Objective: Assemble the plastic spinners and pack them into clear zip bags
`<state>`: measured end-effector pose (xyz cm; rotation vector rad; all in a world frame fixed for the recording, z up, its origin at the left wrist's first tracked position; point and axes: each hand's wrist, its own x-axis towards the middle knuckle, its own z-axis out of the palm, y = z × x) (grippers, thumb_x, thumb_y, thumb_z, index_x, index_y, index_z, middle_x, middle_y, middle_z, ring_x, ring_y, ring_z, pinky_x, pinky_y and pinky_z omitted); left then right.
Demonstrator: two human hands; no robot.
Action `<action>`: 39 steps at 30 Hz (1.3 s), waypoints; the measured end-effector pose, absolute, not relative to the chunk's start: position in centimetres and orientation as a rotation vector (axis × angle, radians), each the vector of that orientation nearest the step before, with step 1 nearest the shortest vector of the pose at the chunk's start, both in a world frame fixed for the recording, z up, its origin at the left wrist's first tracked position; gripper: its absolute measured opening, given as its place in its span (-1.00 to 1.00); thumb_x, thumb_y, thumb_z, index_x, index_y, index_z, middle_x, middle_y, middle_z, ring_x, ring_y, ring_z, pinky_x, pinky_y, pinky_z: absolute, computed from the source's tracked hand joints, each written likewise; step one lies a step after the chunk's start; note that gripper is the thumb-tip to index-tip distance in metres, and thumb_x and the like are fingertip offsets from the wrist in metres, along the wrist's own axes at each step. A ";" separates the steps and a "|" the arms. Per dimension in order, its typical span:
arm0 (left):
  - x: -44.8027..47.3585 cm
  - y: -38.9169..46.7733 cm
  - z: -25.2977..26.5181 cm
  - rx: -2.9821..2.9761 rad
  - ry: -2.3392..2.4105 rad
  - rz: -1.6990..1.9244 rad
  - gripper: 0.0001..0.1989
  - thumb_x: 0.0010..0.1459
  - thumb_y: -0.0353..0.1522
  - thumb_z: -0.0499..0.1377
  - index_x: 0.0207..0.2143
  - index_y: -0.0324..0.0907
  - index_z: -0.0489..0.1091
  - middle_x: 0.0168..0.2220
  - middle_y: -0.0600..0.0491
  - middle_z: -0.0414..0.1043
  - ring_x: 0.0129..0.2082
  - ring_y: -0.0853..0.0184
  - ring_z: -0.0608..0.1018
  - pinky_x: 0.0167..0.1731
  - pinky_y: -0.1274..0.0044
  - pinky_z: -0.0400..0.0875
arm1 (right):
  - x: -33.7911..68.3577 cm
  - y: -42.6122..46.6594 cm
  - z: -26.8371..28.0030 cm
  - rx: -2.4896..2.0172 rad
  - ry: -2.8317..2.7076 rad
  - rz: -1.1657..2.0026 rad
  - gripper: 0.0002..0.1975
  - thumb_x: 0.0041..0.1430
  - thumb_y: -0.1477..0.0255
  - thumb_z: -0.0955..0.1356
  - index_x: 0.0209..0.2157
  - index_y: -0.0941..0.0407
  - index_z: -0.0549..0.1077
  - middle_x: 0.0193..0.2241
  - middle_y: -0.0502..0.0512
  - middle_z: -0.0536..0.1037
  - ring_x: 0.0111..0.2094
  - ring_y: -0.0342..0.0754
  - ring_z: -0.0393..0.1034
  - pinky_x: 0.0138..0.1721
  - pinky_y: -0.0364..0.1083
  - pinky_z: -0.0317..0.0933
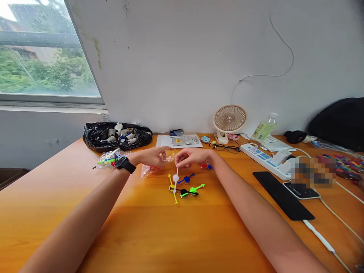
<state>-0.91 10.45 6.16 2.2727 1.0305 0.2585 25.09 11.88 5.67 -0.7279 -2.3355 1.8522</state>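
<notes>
The bare left arm (91, 216) and right arm (253, 204) stretch forward, slanting inward. The left grip (155, 156) is spread, thumb apart from fingers; the right grip (192, 156), just beside it, has curled fingers, thumb and forefinger pinched.

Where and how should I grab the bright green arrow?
Probably pinch the green arrow by its pointed tip with finger and thumb, coming from the right. It's thin, and that end sticks out free, while the black arrow overlaps its other end.
</notes>
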 end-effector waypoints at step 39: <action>1.1 9.5 7.0 1.659 0.465 0.740 -0.13 0.14 -0.22 0.43 0.42 -0.04 0.14 0.12 -0.18 0.52 0.10 0.07 0.57 0.08 0.29 0.41 | 24.9 7.2 14.5 -0.662 -2.110 0.805 -0.85 0.12 0.51 0.37 -0.25 0.17 0.56 -0.46 -0.03 0.38 -0.41 -0.15 0.23 -0.40 -0.17 0.09</action>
